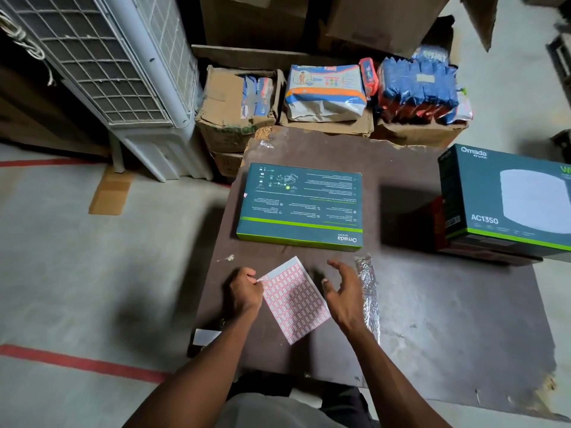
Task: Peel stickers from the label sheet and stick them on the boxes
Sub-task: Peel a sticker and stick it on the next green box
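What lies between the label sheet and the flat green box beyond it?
In the head view, only a bare strip of dark board separates the label sheet from the flat green box; nothing sits there.

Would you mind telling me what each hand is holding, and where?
The left hand pinches the label sheet at its upper left edge; the right hand hovers open, holding nothing.

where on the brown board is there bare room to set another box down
The widest bare patch of the brown board lies near-right, bordered by the crinkled foil strip and the stacked teal box. A narrower gap runs between that stack and the flat teal box. The near-left is crowded: red-grid label sheet, left hand, right hand.
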The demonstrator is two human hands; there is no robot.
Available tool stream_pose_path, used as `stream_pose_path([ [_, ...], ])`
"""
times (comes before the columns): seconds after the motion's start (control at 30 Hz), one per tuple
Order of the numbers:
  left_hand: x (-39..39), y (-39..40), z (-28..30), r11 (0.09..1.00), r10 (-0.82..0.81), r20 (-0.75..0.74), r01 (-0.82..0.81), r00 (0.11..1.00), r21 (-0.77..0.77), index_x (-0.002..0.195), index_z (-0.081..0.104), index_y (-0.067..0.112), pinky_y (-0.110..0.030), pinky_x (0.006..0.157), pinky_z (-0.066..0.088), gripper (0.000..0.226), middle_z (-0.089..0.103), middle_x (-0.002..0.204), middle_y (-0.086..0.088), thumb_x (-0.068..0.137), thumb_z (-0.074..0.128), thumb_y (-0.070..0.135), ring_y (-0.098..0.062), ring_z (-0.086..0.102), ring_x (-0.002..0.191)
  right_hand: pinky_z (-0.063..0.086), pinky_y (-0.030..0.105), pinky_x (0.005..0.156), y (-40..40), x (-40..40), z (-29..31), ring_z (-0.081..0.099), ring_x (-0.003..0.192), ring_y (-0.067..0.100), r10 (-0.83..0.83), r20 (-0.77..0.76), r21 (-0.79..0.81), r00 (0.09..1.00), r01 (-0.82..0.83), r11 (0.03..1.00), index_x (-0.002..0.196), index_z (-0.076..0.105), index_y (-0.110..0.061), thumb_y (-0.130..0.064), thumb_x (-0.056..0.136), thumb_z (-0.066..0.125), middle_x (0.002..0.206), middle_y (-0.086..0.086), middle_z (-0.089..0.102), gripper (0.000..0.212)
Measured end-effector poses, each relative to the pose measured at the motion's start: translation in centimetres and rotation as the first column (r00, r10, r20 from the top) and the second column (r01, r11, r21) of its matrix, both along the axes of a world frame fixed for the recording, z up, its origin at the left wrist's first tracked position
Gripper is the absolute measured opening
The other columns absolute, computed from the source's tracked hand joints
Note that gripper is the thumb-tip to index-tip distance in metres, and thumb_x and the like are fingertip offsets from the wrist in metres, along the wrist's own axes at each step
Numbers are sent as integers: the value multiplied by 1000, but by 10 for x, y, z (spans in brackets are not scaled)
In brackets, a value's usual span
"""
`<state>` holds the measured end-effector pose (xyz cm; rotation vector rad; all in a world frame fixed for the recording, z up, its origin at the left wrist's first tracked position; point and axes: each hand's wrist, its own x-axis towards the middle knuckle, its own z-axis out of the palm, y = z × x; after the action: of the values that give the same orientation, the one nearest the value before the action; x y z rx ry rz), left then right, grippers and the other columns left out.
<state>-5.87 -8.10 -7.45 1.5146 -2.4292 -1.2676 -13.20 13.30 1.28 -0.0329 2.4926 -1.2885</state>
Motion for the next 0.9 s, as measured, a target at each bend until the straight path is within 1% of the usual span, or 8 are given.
stream_pose_path([
  [0.07, -1, 1, 1, 999, 9, 9, -9, 1000, 48, 95, 73, 15, -23, 75, 49, 24, 77, 83, -6, 76, 76, 1, -24, 73, 80, 49, 47, 107, 2, 4, 0, 53, 129, 22, 12, 20, 0, 1000, -12, 1000, 133, 62, -22, -12, 93, 68, 139, 0, 59, 42],
  [0.2, -4, 5, 13, 967, 25, -20, -19, 999, 253, 106, 76, 2, -28, 82, 56, 23, 78, 97, -13, 84, 71, 0, -22, 71, 83, 51, 37, 95, 2, 10, 5, 60, 118, 20, 33, 80, -13, 996, -32, 999, 130, 64, -21, -11, 95, 66, 132, -3, 63, 37],
  [0.27, -4, 9, 23, 919, 49, -81, -14, 996, 393, 106, 75, -3, -30, 78, 61, 20, 76, 92, -13, 88, 65, -4, -19, 68, 77, 55, 35, 90, -1, 13, 10, 64, 110, 18, 64, 90, -40, 994, -60, 997, 124, 66, -21, -9, 94, 64, 125, -5, 66, 32],
  [0.37, -1, 15, 47, 836, 83, -184, 32, 979, 547, 104, 74, -3, -17, 69, 58, 17, 73, 91, -12, 94, 61, -6, -19, 66, 82, 60, 41, 84, -9, 17, 17, 66, 99, 14, 107, 89, -63, 990, -102, 993, 114, 70, -24, -8, 93, 63, 117, -7, 70, 27],
  [0.5, 2, 19, 87, 719, 117, -259, 98, 959, 688, 102, 75, 3, -24, 77, 57, 14, 77, 93, -9, 97, 62, 1, -17, 68, 86, 61, 42, 79, -23, 19, 33, 68, 90, 12, 183, 65, -113, 981, -175, 978, 105, 73, -25, -12, 93, 63, 107, -10, 71, 21],
  [0.63, 6, 27, 136, 670, 170, -343, 147, 924, 727, 105, 74, 3, -36, 87, 56, 14, 76, 102, -16, 97, 62, 3, -20, 70, 89, 57, 27, 75, -32, 22, 59, 67, 89, 8, 192, 6, -164, 981, -188, 968, 107, 72, -26, -16, 97, 66, 108, -8, 72, 16],
  [0.77, 7, 32, 177, 603, 259, -443, 215, 858, 768, 110, 70, 1, -32, 82, 58, 18, 76, 104, -16, 95, 62, -4, -20, 72, 89, 51, 13, 71, -38, 23, 95, 67, 83, 5, 127, -53, -246, 990, -137, 960, 106, 73, -24, -13, 95, 71, 103, -6, 74, 16],
  [0.9, 7, 33, 208, 615, 263, -517, 271, 814, 740, 106, 71, 2, -28, 79, 59, 16, 77, 101, -14, 91, 67, -3, -18, 72, 86, 52, 13, 71, -41, 25, 131, 70, 82, 7, 99, -103, -323, 990, -127, 938, 101, 76, -21, -9, 92, 74, 94, -9, 76, 15],
])
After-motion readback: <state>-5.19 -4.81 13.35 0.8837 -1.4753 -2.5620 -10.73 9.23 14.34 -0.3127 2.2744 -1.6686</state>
